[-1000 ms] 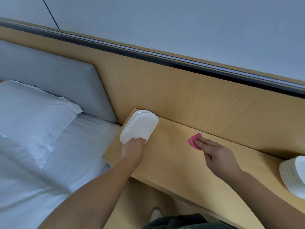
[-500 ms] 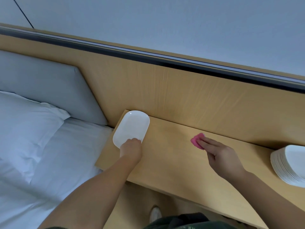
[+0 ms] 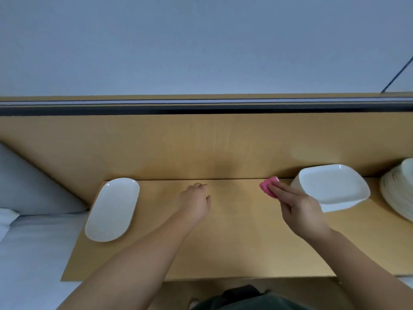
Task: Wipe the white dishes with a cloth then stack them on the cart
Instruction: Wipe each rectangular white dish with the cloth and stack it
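Note:
A white oval dish [image 3: 112, 209] lies on the left end of the wooden shelf [image 3: 223, 242], apart from both hands. My left hand [image 3: 196, 201] hovers over the middle of the shelf with loosely curled fingers and holds nothing. My right hand [image 3: 297, 205] rests with straight fingers on a small pink cloth [image 3: 268, 186] near the shelf's back edge. Just right of the cloth stands a stack of white square dishes [image 3: 330, 189].
Another stack of white plates [image 3: 400, 189] sits at the far right edge of the view. A wooden wall panel [image 3: 201, 148] rises behind the shelf. A bed with white sheets [image 3: 29, 253] and a grey headboard [image 3: 26, 189] lies to the left.
My left hand has let go of the oval dish and moved right to the shelf's middle. The view has swung right, bringing the square dish stack into sight. The right hand stays on the cloth.

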Demonstrator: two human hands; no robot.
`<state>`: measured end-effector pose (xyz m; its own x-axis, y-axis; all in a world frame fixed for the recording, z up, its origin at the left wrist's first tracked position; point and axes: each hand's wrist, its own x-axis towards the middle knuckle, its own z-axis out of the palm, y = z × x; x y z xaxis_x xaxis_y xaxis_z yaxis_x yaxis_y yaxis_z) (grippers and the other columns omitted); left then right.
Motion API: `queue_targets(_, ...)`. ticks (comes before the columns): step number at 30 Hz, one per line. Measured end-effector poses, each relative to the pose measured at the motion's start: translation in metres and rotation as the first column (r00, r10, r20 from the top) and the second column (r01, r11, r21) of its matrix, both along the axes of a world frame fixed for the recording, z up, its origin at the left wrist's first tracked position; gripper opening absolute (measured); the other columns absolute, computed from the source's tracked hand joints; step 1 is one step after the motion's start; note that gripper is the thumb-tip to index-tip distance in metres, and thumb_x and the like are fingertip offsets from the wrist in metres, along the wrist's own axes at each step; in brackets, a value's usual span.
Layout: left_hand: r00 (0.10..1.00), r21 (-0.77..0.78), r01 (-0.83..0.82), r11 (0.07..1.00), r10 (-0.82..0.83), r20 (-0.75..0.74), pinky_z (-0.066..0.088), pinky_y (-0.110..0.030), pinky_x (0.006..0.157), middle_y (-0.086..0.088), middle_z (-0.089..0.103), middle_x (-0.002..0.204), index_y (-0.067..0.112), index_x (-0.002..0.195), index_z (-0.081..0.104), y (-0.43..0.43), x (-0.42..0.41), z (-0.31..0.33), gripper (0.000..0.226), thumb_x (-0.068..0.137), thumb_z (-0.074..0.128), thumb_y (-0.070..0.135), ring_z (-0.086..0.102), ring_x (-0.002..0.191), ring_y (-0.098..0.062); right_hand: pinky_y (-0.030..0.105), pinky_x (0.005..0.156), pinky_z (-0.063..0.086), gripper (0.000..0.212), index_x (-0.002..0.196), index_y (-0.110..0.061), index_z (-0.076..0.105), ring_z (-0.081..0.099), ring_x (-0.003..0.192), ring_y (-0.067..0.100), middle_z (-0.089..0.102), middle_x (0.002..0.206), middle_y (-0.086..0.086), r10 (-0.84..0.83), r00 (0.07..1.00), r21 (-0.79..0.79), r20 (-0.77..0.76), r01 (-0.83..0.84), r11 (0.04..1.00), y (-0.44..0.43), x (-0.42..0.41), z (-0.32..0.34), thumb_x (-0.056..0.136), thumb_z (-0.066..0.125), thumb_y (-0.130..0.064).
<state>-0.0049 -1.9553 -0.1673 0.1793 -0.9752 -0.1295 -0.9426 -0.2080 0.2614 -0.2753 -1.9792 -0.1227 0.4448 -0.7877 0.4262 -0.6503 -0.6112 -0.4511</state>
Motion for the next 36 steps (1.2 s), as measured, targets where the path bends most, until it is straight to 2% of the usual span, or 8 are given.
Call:
queue_targets(2, 0.999, 0.004, 0.051, 0.999, -0.051, -0.007, 0.046, -0.033, 0.083, 0.0, 0.056, 0.119, 0.019, 0.122, 0.054, -0.014, -0.034, -0.002, 0.031, 0.096, 0.045, 0.033, 0.054, 0.11, -0.023, 0.009, 0.071, 0.045, 0.06, 0.116, -0.018, 0.071, 0.052, 0.116, 0.002, 0.055, 0.125, -0.017, -0.054, 0.999, -0.002, -0.009, 0.054, 0.999, -0.001, -0.03, 0.002, 0.073, 0.063, 0.024)
queue_targets(5, 0.992, -0.015, 0.117, 0.993, -0.117, -0.039, 0.046, -0.032, 0.082, 0.001, 0.057, 0.119, 0.02, 0.12, 0.055, -0.034, -0.085, -0.002, 0.03, 0.096, 0.045, 0.035, 0.056, 0.109, -0.021, 0.02, 0.07, 0.054, 0.059, 0.119, -0.022, 0.07, 0.053, 0.117, 0.0, 0.053, 0.127, -0.019, -0.129, 0.992, 0.026, -0.017, 0.129, 0.991, -0.005, -0.076, 0.003, 0.076, 0.063, 0.02)
queue_targets(9, 0.981, -0.021, 0.164, 0.986, -0.166, -0.097, 0.047, -0.031, 0.078, 0.002, 0.06, 0.116, 0.018, 0.117, 0.054, -0.061, -0.148, 0.001, 0.029, 0.097, 0.044, 0.036, 0.059, 0.103, -0.02, 0.022, 0.071, 0.056, 0.063, 0.122, -0.027, 0.067, 0.047, 0.121, -0.006, 0.051, 0.13, -0.023, -0.197, 0.98, 0.036, 0.005, 0.197, 0.98, -0.014, -0.131, 0.005, 0.078, 0.063, 0.018)
queue_targets(14, 0.976, -0.015, 0.178, 0.984, -0.178, -0.127, 0.042, -0.031, 0.065, 0.002, 0.062, 0.1, 0.016, 0.111, 0.049, -0.09, -0.211, 0.003, 0.029, 0.097, 0.041, 0.04, 0.059, 0.088, -0.022, 0.024, 0.085, 0.053, 0.066, 0.127, -0.032, 0.061, 0.052, 0.126, 0.002, 0.053, 0.133, -0.021, -0.221, 0.974, 0.031, 0.05, 0.22, 0.975, -0.031, -0.191, 0.003, 0.082, 0.058, 0.017)
queue_targets(18, 0.98, 0.022, 0.155, 0.988, -0.151, -0.13, 0.044, -0.033, 0.068, -0.001, 0.062, 0.107, 0.015, 0.122, 0.047, -0.108, -0.249, 0.003, 0.038, 0.098, 0.038, 0.044, 0.059, 0.094, -0.022, 0.02, 0.093, 0.048, 0.067, 0.13, -0.031, 0.058, 0.05, 0.128, 0.003, 0.056, 0.134, -0.016, -0.217, 0.973, 0.041, 0.08, 0.214, 0.976, -0.047, -0.227, -0.004, 0.083, 0.056, 0.018)
queue_targets(22, 0.988, 0.071, 0.108, 0.992, -0.099, -0.115, 0.036, -0.031, 0.063, -0.004, 0.058, 0.105, 0.013, 0.108, 0.047, -0.122, -0.276, -0.002, 0.03, 0.098, 0.042, 0.04, 0.056, 0.09, -0.023, 0.015, 0.098, 0.044, 0.063, 0.129, -0.028, 0.061, 0.049, 0.129, 0.002, 0.057, 0.135, -0.012, -0.21, 0.974, 0.072, 0.086, 0.204, 0.976, -0.058, -0.25, -0.013, 0.084, 0.055, 0.017)
queue_targets(30, 0.987, 0.093, -0.013, 0.996, 0.028, -0.158, 0.038, -0.031, 0.066, -0.009, 0.059, 0.107, 0.007, 0.11, 0.05, -0.142, -0.292, -0.016, 0.026, 0.098, 0.045, 0.029, 0.059, 0.092, -0.026, 0.01, 0.1, 0.04, 0.064, 0.129, -0.022, 0.061, 0.051, 0.127, 0.005, 0.055, 0.134, -0.012, -0.17, 0.982, 0.073, 0.085, 0.164, 0.984, -0.079, -0.273, -0.019, 0.081, 0.056, 0.019)
queue_targets(36, 0.925, 0.036, -0.123, 0.992, 0.128, -0.357, 0.039, -0.03, 0.066, -0.007, 0.057, 0.094, 0.007, 0.103, 0.05, -0.147, -0.293, -0.01, 0.014, 0.097, 0.047, 0.019, 0.053, 0.081, -0.023, 0.023, 0.097, 0.048, 0.067, 0.13, -0.028, 0.058, 0.051, 0.128, 0.006, 0.057, 0.136, -0.01, -0.145, 0.986, 0.091, 0.087, 0.137, 0.986, -0.09, -0.28, -0.022, 0.082, 0.055, 0.018)
